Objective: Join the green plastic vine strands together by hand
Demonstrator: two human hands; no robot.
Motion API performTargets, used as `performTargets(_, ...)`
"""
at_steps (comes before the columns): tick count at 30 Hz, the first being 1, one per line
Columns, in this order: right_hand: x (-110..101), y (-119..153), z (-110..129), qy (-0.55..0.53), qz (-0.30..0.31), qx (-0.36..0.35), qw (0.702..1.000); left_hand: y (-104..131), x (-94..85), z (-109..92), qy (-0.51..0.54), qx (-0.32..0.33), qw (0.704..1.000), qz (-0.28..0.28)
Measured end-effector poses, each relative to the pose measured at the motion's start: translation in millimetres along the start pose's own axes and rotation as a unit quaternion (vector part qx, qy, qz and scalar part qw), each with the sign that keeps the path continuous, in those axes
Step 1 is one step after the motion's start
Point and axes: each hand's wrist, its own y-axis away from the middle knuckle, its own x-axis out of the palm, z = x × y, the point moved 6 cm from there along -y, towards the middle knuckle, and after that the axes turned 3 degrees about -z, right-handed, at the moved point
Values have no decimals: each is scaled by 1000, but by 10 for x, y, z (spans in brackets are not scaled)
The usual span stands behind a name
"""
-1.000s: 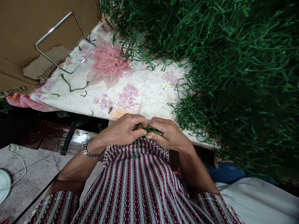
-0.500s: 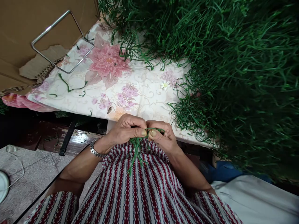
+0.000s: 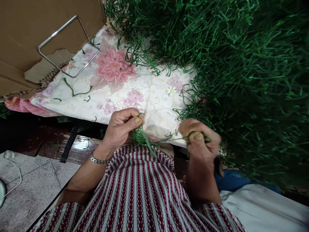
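Observation:
My left hand (image 3: 123,127), with a metal watch on the wrist, is closed in a pinch on a small bunch of thin green strands (image 3: 142,137). The bunch hangs below the fingers, in front of the striped garment. To the right, my right hand (image 3: 202,138) is closed, thumb pressed on a green strand (image 3: 182,138). That strand stretches from the bunch toward the right fingers, which are slightly blurred. The hands are apart, over the near edge of the flowered cloth (image 3: 158,100).
A large heap of tangled green strands (image 3: 241,71) covers the right side. Short loose pieces (image 3: 74,91) lie on the cloth at left. A bent metal wire frame (image 3: 55,33) stands by brown cardboard (image 3: 19,32). Grey fabric (image 3: 260,206) lies at lower right.
The hands were together on the green strands and are now apart. My right hand has moved right with a strand; my left hand has shifted slightly left and up with the bunch.

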Motion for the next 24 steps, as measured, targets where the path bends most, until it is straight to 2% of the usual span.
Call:
performTargets(1, -149, -23, 28, 127, -15, -32, 991, -17, -21, 10, -27, -9, 1000, -11)
performTargets(2, -293, -39, 47, 269, -46, -60, 960, -30, -34, 37, -44, -27, 999, -18)
performTargets(4, -452, -61, -7, 500, -51, -69, 862, -48, -40, 105, -50, -66, 996, -26)
performTargets(5, -483, -65, -71, 571, -29, -58, 818, -54, -36, 136, -47, -82, 995, -29)
performTargets(6, -495, -61, -148, 612, 4, -41, 789, -60, -28, 161, -45, -94, 994, -30)
performTargets(8, -499, -36, -251, 630, 59, -15, 774, -69, -11, 195, -46, -110, 992, -30)
performTargets(10, -519, -13, -226, 613, 72, -17, 786, -78, -5, 213, -51, -118, 991, -33)
performTargets(12, -554, -8, -95, 588, 52, -33, 806, -88, -3, 211, -60, -108, 992, -35)
performTargets(15, -556, -20, 216, 537, -48, -86, 838, -92, 28, 171, -88, -56, 994, -27)
performTargets(17, -428, -31, 363, 457, -95, -120, 876, -70, 81, 132, -124, -21, 992, -18)
performTargets(18, -296, -50, 366, 403, -71, -118, 905, -52, 117, 106, -146, -4, 989, -12)
performTargets(19, -126, -71, 336, 340, -20, -109, 934, -29, 159, 71, -168, 15, 986, -6)
performTargets(20, 85, -83, 254, 283, 68, -75, 954, -3, 202, 30, -189, 38, 981, 1)
performTargets(21, 280, -74, 166, 235, 148, -40, 960, 25, 242, -16, -206, 64, 976, 6)
performTargets(22, 426, -62, 99, 184, 193, -15, 964, 52, 275, -62, -217, 92, 972, 11)
performTargets(23, 525, -50, 37, 144, 214, 8, 966, 76, 299, -102, -221, 120, 968, 16)
performTargets(24, 577, -46, -9, 119, 211, 21, 970, 96, 311, -133, -222, 144, 964, 18)
